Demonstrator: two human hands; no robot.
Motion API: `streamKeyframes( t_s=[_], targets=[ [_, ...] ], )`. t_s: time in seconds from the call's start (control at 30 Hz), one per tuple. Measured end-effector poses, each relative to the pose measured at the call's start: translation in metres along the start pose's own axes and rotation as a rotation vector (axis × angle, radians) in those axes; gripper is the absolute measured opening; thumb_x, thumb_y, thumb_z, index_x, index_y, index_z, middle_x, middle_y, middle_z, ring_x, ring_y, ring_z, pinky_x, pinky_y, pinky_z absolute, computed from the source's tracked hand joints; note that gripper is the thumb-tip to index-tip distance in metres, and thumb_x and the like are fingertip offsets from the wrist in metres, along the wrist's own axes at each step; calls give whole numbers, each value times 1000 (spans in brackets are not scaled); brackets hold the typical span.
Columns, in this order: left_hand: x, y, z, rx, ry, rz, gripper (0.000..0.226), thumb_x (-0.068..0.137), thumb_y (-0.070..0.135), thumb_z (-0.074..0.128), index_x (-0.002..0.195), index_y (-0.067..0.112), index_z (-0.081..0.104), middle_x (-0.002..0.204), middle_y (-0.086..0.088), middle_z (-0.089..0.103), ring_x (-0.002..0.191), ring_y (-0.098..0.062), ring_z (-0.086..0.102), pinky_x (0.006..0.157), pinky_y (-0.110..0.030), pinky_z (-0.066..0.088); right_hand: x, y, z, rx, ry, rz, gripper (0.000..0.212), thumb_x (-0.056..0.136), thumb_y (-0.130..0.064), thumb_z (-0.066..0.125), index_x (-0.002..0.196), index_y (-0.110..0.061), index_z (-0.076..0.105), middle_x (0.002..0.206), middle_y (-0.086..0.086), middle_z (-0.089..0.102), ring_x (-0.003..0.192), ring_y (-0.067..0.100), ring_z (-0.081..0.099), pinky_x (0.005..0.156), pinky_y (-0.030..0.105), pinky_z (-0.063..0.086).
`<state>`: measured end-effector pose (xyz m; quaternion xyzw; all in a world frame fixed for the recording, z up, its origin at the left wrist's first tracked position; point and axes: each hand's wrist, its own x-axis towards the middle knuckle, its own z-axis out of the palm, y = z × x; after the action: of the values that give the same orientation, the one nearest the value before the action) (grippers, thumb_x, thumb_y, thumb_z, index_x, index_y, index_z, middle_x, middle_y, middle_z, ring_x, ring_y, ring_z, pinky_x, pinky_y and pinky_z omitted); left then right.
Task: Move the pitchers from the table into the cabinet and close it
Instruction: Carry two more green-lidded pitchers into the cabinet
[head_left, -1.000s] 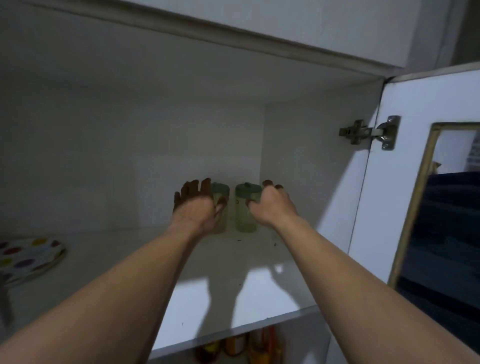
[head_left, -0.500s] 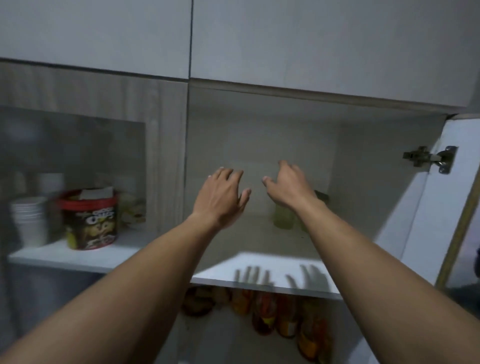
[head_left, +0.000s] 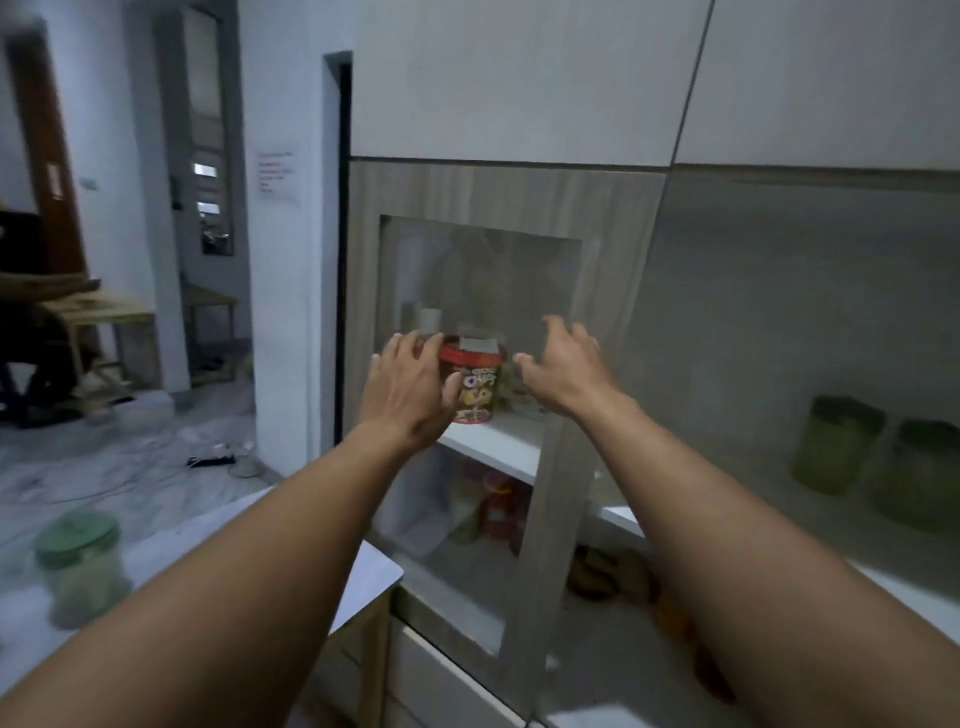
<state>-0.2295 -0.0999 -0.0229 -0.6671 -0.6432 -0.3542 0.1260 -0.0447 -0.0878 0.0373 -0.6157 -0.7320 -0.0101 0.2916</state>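
Two green-lidded pitchers (head_left: 836, 441) (head_left: 917, 473) stand side by side on the shelf of the open cabinet (head_left: 779, 291) at the right. Another green-lidded pitcher (head_left: 80, 566) stands on the white table (head_left: 358, 577) at the lower left, blurred. My left hand (head_left: 410, 389) and my right hand (head_left: 563, 369) are stretched out in mid-air in front of the neighbouring glass door (head_left: 478, 332), both empty with fingers spread. Neither hand touches a pitcher.
Behind the glass door a red-lidded snack tub (head_left: 472, 384) sits on a shelf, with bottles (head_left: 493, 509) on the shelf below. A wooden bench (head_left: 98, 317) and cables on the marble floor (head_left: 156, 457) lie in the room to the left.
Both hands have let go of the two pitchers on the shelf and pulled back out of the cabinet. My view has swung left, bringing the table and its pitcher into sight.
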Motion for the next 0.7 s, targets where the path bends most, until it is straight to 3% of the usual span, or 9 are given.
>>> streamKeyframes(
  t_s=[0.23,0.43,0.7],
  targets=[
    [-48,-127,-51,134,46,-198,60,96,45,43,147,14,35,148,-15,40,140,-30,31,113,-47,32,-5,-118,70,106,-114,-168,64,95,-45,53,147,-12,37,144,20,45,134,42,43,108,54,41],
    [-85,-230,-87,235,38,-335,61,95,48,42,148,17,33,151,-15,37,142,-32,28,113,-50,30,-23,-221,136,204,-189,-275,66,97,-41,51,153,-13,30,151,19,40,139,39,39,111,52,39],
    [-145,-336,-116,252,37,-536,60,96,49,42,148,20,33,151,-10,36,140,-30,30,111,-48,32,-55,-326,235,307,-327,-388,60,98,-39,50,149,-14,33,147,16,41,134,37,42,105,53,43]
  ],
)
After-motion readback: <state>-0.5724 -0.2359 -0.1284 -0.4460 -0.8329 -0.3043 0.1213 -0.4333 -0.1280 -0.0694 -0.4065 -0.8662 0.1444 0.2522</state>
